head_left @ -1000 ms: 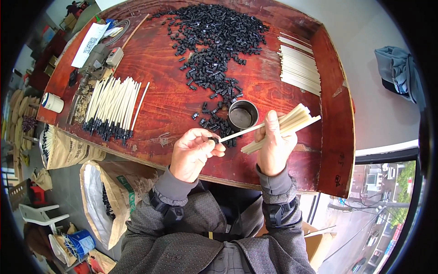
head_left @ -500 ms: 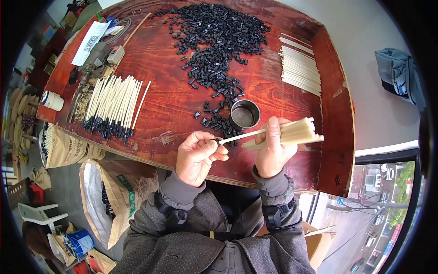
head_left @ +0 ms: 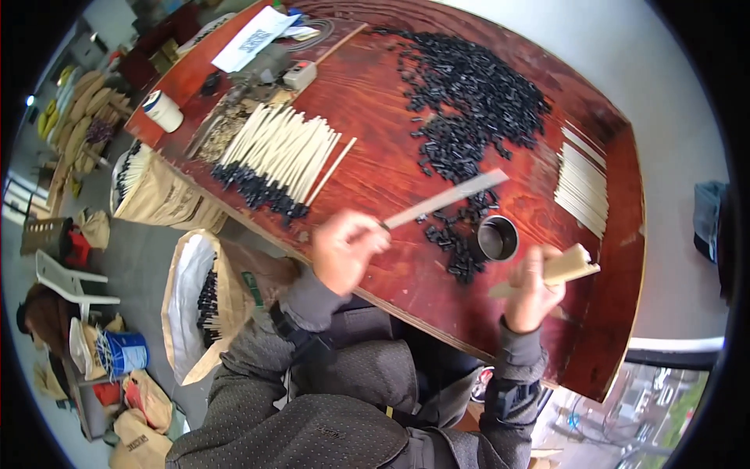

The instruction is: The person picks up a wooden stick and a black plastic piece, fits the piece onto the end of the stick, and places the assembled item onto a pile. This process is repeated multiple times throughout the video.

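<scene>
My left hand grips one pale wooden stick by its end; the stick slants up and to the right over scattered small black caps. My right hand holds a bundle of the same pale sticks near the table's front edge. Between my hands stands a small dark metal cup. A big heap of black caps lies further back on the red-brown wooden table.
A row of sticks with black caps on their ends lies at the left of the table. Plain sticks lie at the right. A paper cup, papers and a small white box sit at the far left. Brown paper sacks stand on the floor.
My left hand has pulled a single stick away from the bundle and swung it up to the left. My right hand moved right with the bundle. The view has shifted.
</scene>
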Tool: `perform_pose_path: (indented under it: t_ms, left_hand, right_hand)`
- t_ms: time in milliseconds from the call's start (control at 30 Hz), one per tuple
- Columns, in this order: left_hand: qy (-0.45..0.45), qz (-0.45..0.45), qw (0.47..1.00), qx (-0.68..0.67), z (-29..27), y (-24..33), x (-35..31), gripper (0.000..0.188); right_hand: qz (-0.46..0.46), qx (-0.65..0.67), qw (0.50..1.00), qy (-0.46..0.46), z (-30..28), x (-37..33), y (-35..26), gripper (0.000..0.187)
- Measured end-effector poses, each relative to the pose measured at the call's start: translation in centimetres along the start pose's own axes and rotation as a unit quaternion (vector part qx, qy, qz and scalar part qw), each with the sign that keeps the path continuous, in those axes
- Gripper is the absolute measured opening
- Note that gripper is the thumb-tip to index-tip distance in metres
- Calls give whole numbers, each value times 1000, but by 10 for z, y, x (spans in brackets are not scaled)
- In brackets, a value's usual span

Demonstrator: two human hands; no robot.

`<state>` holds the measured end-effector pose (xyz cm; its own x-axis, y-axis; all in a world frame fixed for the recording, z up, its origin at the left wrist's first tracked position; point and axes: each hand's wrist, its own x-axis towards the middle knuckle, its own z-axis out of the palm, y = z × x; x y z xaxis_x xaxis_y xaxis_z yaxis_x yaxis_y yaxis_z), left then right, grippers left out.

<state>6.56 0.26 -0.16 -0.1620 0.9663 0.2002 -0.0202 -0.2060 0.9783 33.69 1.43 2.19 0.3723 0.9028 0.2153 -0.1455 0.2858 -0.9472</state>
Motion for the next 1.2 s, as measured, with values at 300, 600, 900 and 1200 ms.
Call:
perform_pose_path:
  t_ms: [300, 600, 900, 1200]
  left_hand:
    - [296, 168, 826, 449, -225, -31, 83, 6]
    - [250, 178, 856, 416, -128, -20, 59, 15]
    - [-155, 193, 946, 211, 54, -28, -13, 18]
    - [-234, 265, 874, 333, 93, -37, -9, 18]
  right_hand:
    - [-47, -41, 998, 33, -20, 13, 17, 17]
    - [-3, -182, 981, 71, -52, 18, 17, 22]
    - [-10, -24, 997, 77, -40, 17, 21, 22]
    - [-121, -299, 946, -15, -69, 24, 15, 12]
